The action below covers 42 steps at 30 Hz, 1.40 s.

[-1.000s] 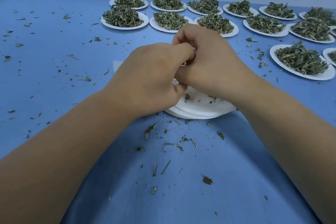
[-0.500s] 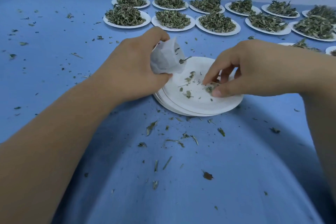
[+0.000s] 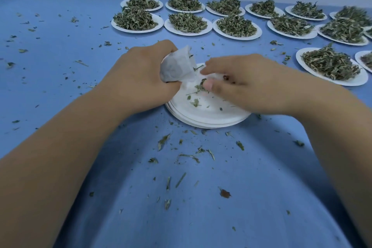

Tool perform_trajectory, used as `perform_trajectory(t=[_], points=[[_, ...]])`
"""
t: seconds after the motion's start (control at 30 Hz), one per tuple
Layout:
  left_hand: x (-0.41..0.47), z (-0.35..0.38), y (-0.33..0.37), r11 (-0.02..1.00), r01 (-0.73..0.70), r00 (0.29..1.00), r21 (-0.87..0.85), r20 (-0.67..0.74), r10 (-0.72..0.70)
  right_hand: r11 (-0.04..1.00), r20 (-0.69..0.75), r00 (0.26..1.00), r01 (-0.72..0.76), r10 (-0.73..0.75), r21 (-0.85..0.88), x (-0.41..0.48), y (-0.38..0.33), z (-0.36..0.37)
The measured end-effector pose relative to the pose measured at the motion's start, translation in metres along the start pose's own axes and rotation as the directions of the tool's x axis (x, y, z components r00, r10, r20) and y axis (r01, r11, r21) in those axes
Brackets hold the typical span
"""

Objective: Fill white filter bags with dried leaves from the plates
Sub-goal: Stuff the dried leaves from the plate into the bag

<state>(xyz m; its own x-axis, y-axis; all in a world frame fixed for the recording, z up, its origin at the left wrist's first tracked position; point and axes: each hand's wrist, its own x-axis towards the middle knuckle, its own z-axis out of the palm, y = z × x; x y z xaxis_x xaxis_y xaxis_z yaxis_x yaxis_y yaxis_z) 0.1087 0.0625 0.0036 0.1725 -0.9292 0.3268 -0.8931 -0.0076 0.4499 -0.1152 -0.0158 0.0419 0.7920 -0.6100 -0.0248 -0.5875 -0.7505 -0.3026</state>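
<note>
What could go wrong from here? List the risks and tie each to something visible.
1. The right hand pinches only a small tuft of leaves; bits could drop on the way, adding to the crumbs already on the blue cloth.
2. The left hand grips the filter bag crumpled, so its mouth may be too narrow and leaves could miss it.
</note>
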Motion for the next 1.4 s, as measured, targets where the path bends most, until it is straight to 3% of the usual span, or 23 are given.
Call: perform_trajectory(t=[0.1, 0.3, 0.5, 0.57, 0.63, 0.73, 0.87, 1.17, 1.3, 1.4], points=[[0.0, 0.002, 0.002, 1.0, 0.005, 1.0, 0.022, 0.011, -0.006, 0.996, 0.134, 0.987, 0.092, -0.089, -0.015, -0.005, -0.014, 0.014], [0.0, 0.004, 0.002, 0.997, 0.007, 1.0, 0.074, -0.021, -0.005, 0.966, 0.092, 0.962, 0.26, -0.258, -0.005, -0.015, -0.028, 0.024], [-0.001, 0.004, 0.004, 0.995, 0.005, 1.0, 0.097, -0.029, -0.003, 0.917, -0.229, 0.897, 0.397, -0.378, 0.041, -0.033, -0.013, 0.027], [-0.001, 0.005, 0.005, 0.994, -0.007, 1.0, 0.111, -0.03, 0.01, 0.917, -0.288, 0.874, 0.396, -0.392, -0.049, -0.034, -0.016, 0.027], [0.0, 0.005, 0.005, 0.993, -0.005, 0.999, 0.12, -0.031, 0.009, 0.914, -0.219, 0.891, 0.366, -0.398, -0.174, -0.034, -0.018, 0.028], [0.0, 0.005, 0.005, 0.993, 0.005, 0.999, 0.118, -0.036, -0.001, 0.927, -0.097, 0.928, 0.344, -0.36, -0.148, -0.045, -0.016, 0.028], [-0.001, 0.005, 0.005, 0.991, -0.011, 0.999, 0.131, -0.036, 0.016, 0.914, -0.136, 0.905, 0.393, -0.403, -0.098, -0.059, -0.008, 0.027], [-0.002, 0.005, 0.006, 0.992, -0.012, 0.999, 0.122, -0.041, 0.017, 0.948, -0.262, 0.924, 0.309, -0.28, 0.079, -0.064, -0.012, 0.021], [-0.002, 0.006, 0.007, 0.993, -0.024, 0.998, 0.118, -0.048, 0.03, 0.927, -0.241, 0.967, 0.161, -0.08, 0.339, -0.062, -0.013, 0.016], [-0.003, 0.005, 0.008, 0.994, -0.039, 0.999, 0.1, -0.035, 0.042, 0.918, -0.263, 0.964, 0.076, 0.032, 0.389, -0.053, -0.014, 0.008]])
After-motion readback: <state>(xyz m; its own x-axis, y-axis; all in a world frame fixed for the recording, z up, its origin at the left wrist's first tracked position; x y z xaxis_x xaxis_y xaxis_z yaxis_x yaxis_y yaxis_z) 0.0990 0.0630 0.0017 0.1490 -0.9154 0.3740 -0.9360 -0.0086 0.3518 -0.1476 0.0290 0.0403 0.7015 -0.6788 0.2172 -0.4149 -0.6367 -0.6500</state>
